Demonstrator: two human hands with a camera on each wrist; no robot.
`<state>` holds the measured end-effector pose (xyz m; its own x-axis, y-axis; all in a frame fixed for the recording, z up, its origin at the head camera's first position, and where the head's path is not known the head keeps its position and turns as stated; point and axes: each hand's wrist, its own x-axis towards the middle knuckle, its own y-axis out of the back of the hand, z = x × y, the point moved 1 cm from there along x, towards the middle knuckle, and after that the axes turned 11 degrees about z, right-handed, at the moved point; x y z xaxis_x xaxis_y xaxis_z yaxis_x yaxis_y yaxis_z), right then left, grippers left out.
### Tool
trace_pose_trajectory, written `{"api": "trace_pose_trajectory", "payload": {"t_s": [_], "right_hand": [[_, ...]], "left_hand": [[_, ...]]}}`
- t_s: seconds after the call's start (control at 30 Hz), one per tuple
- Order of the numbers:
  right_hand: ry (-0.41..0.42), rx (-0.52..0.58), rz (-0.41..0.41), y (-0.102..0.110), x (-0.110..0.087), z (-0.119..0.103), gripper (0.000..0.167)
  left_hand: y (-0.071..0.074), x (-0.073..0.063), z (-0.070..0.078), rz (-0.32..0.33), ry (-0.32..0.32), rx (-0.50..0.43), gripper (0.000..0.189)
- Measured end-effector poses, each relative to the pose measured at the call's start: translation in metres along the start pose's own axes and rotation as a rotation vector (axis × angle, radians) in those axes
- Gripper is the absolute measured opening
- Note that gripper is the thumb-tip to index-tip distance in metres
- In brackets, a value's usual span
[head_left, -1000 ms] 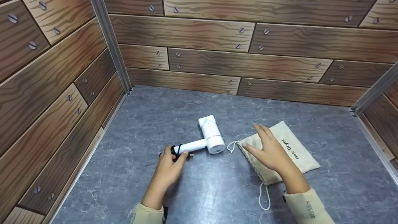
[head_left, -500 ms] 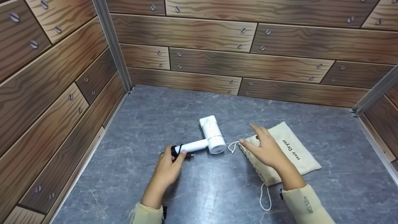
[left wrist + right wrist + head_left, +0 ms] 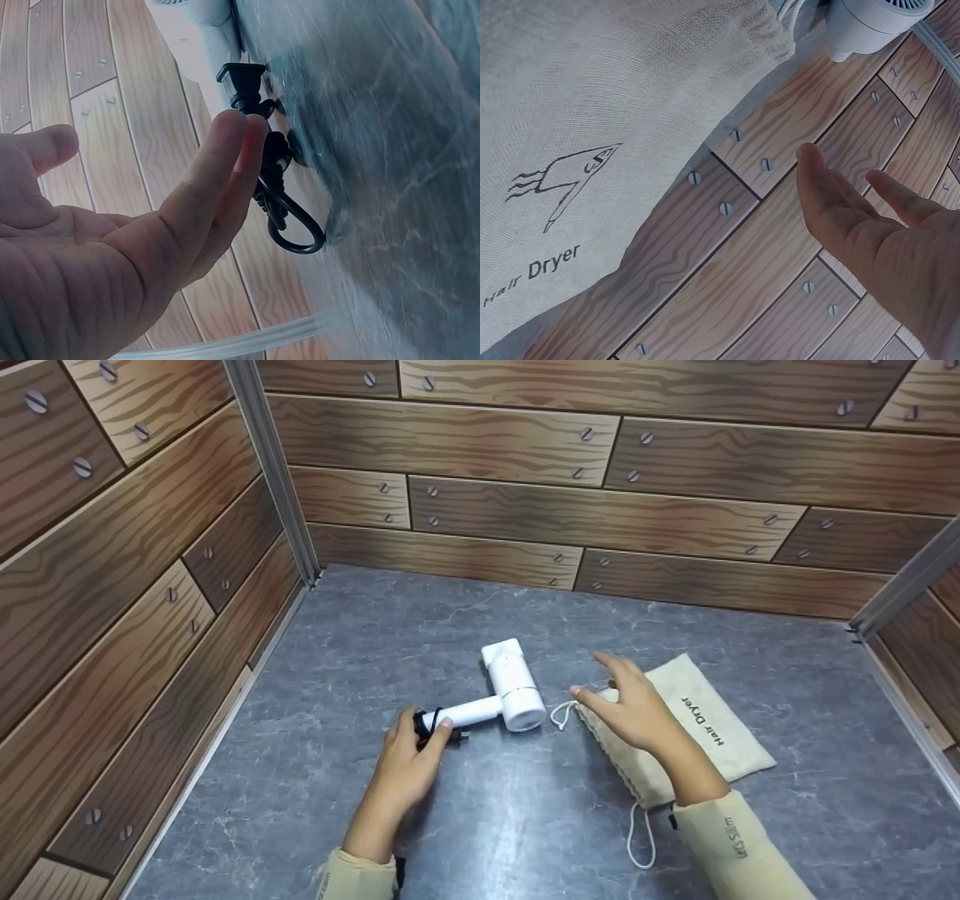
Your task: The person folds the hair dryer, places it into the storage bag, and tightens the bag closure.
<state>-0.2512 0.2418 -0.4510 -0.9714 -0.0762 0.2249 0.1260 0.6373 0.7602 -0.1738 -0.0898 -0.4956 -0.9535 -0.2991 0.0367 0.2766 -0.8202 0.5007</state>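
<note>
A white hair dryer (image 3: 516,684) lies on the grey floor, its handle pointing left and a black cord (image 3: 281,199) with a two-pin plug (image 3: 244,75) bundled at the handle's end. My left hand (image 3: 409,765) is at that end; in the left wrist view its fingers are extended beside the cord and plug, the thumb apart from them. To the right lies a cream drawstring pouch (image 3: 712,720) printed "Hair Dryer", white string loops at its left edge. My right hand (image 3: 634,709) hovers over the pouch's left part, fingers spread, holding nothing.
Wood-plank-patterned walls (image 3: 480,510) with printed screws enclose the grey marbled surface (image 3: 360,637) at the back and sides. Metal corner posts (image 3: 274,472) stand at the back left and back right. One string loop (image 3: 641,840) trails from the pouch toward the front.
My right hand has shifted a little to the left over the pouch, toward the hair dryer. The left hand, hair dryer and pouch have stayed in place.
</note>
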Motion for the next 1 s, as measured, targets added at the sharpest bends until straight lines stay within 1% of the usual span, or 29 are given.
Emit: {"api": "trace_pose_trajectory", "payload": {"t_s": [0.23, 0.4, 0.5, 0.6, 0.7, 0.83, 1.0], "right_hand": [[0.001, 0.008, -0.013, 0.001, 0.003, -0.004, 0.088], [-0.014, 0.029, -0.019, -0.001, 0.005, -0.003, 0.086], [-0.02, 0.047, -0.028, -0.003, 0.007, -0.004, 0.085], [-0.03, 0.062, -0.038, -0.006, 0.011, -0.004, 0.085], [-0.037, 0.076, -0.05, -0.009, 0.014, -0.006, 0.084], [-0.047, 0.086, -0.057, -0.01, 0.017, -0.009, 0.083], [-0.065, 0.094, -0.078, -0.016, 0.02, -0.011, 0.082]], "left_hand": [[-0.001, 0.001, 0.0, -0.015, 0.009, -0.002, 0.08], [-0.001, 0.002, 0.0, -0.016, -0.011, -0.014, 0.078], [0.0, 0.002, 0.0, -0.017, -0.006, -0.01, 0.078], [0.0, 0.003, 0.001, -0.032, 0.016, 0.001, 0.081], [0.0, 0.003, 0.001, -0.036, 0.025, 0.005, 0.083], [0.0, 0.005, 0.0, -0.031, 0.02, 0.009, 0.081], [-0.002, 0.006, -0.001, -0.04, 0.026, 0.017, 0.079]]}}
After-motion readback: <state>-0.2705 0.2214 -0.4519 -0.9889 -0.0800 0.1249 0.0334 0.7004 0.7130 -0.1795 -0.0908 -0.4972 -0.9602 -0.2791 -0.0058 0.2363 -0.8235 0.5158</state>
